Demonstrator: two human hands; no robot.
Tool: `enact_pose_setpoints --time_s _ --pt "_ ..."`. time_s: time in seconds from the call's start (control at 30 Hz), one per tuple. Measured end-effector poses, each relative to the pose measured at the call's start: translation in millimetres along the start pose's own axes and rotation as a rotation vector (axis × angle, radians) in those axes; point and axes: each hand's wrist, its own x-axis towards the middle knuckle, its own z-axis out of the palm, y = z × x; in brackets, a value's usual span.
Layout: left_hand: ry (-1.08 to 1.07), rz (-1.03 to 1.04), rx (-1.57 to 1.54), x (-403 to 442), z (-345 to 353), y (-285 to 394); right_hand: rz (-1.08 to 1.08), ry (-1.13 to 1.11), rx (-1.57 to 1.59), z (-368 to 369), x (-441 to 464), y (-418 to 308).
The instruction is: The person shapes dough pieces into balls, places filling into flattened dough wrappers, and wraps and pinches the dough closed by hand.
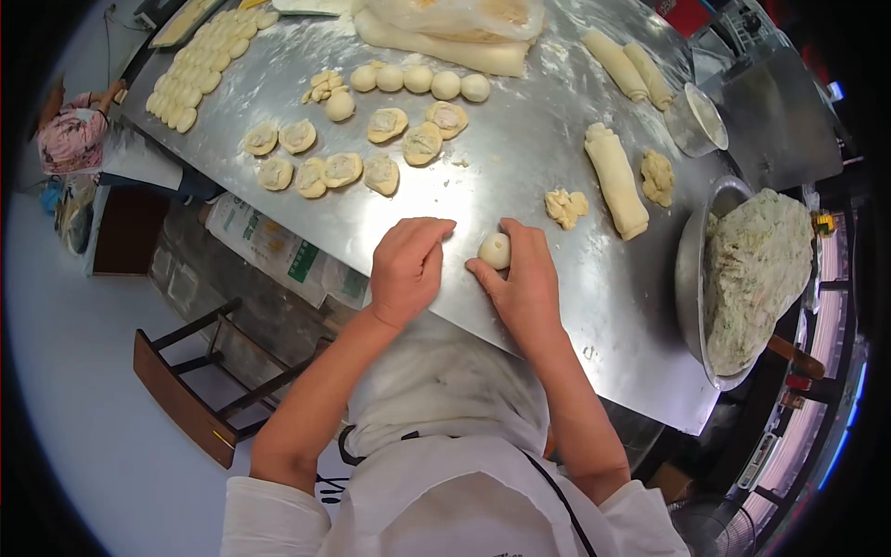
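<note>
A round dough ball [495,250] rests on the steel table near its front edge. Curled around its right side is my right hand [529,274], with the thumb below and the fingers above it. My left hand [406,265] is cupped to the left of the ball, apart from it, its thumb and fingers separated and nothing visible in it. Ahead of my hands lie several flattened dough pieces with filling [422,144] and a row of dough balls [418,80]. To the right are a dough roll [615,181] and small dough scraps [566,208].
At the right edge a large metal bowl [689,278] holds a greenish filling mass [756,278]. A smaller metal bowl [696,121] stands behind it. Many shaped dough pieces [190,79] sit far left. A wooden chair [186,399] is on the floor; a person [74,135] is beyond.
</note>
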Motion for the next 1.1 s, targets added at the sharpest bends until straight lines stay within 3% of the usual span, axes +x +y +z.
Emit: enact_pose_setpoints --time_s 0.2,0.37,0.5,0.63,0.73,0.83,1.1 --pt "0.021 0.041 0.097 -1 -1 -1 -0.002 -0.013 0.005 -2 3 1" --pt "0.057 0.031 0.098 -2 -2 -3 -0.135 0.046 -0.177 -4 13 6" --pt "0.059 0.038 0.068 -2 -3 -5 0.083 -0.027 -0.124 -11 16 7" --pt "0.047 0.032 0.068 -1 -6 -4 -0.006 0.086 -0.180 -8 33 17" --pt "0.042 0.028 0.065 0 -8 -3 0.192 -0.031 0.146 -1 50 -5" --pt "0.041 0.022 0.059 0 -9 -4 0.092 0.022 0.218 12 68 -13" --pt "0.093 0.013 0.093 0 -12 -7 -0.063 -0.085 0.479 31 116 -70"
